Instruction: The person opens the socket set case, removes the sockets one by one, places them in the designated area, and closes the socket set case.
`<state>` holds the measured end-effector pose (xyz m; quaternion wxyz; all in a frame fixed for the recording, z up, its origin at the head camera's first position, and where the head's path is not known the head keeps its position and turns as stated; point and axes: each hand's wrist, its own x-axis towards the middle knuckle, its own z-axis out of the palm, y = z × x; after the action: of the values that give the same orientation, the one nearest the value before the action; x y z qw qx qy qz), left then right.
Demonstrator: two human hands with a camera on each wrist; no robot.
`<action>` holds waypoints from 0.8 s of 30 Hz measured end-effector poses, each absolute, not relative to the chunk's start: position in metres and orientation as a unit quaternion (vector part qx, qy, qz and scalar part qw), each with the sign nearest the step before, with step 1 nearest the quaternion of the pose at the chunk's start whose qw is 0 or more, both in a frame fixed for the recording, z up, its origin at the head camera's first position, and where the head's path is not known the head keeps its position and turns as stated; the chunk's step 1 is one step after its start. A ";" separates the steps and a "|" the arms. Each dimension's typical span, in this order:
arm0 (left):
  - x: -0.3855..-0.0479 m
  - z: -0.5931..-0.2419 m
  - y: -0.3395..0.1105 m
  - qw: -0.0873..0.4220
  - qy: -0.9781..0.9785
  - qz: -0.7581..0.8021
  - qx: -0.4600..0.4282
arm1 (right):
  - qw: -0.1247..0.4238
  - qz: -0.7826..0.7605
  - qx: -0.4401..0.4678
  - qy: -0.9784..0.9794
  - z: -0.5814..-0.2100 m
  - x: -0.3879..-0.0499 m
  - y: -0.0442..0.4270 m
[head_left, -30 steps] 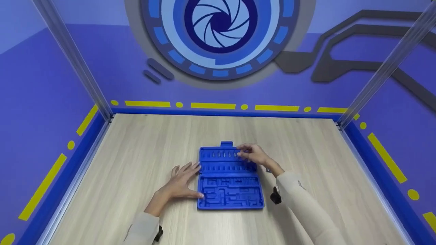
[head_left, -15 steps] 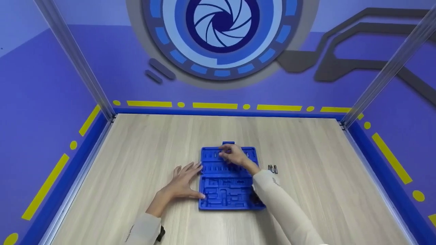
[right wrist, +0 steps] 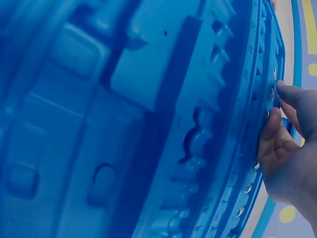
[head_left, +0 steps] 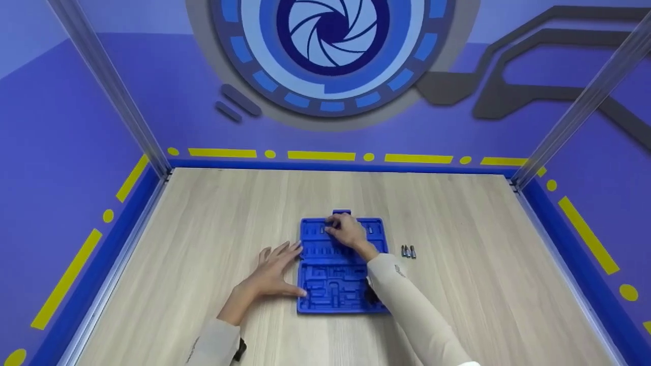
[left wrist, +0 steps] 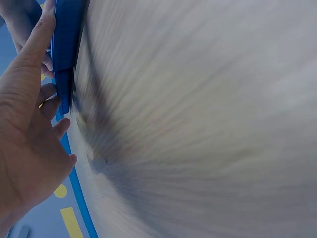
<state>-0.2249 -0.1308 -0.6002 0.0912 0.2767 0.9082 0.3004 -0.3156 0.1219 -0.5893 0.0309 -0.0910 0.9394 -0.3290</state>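
Note:
An open blue plastic case point(head_left: 343, 261) lies on the table, small metal bits point(head_left: 371, 230) standing in its upper row. The left hand point(head_left: 269, 274) is spread at the case's left side, thumb on the lower left edge and fingertips by the upper left edge. In the left wrist view this hand point(left wrist: 34, 124) touches the case point(left wrist: 68, 39). Over the upper row, the right hand point(head_left: 347, 231) has thumb and forefinger bent close together. The right wrist view shows this hand point(right wrist: 292, 144) at the row of bits point(right wrist: 248, 189); whether it pinches one cannot be told.
Three metal bits point(head_left: 408, 251) lie side by side on the wooden table point(head_left: 457, 218), to the right of the case. Blue walls point(head_left: 168, 91) with yellow marks and metal corner posts point(head_left: 114, 91) stand around the table.
The right hand has moved left along the upper row from its right part, bringing the three loose bits into clear view. The left hand has stayed at the case's edge.

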 end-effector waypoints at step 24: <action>-0.227 -0.603 -0.131 0.088 0.908 0.298 0.282 | 0.057 -0.261 -0.056 0.962 -0.587 -0.309 0.103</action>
<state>-0.2275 -0.1311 -0.6033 0.0878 0.2819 0.9078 0.2977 -0.3093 0.1026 -0.5875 0.0572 -0.0556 0.9622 -0.2606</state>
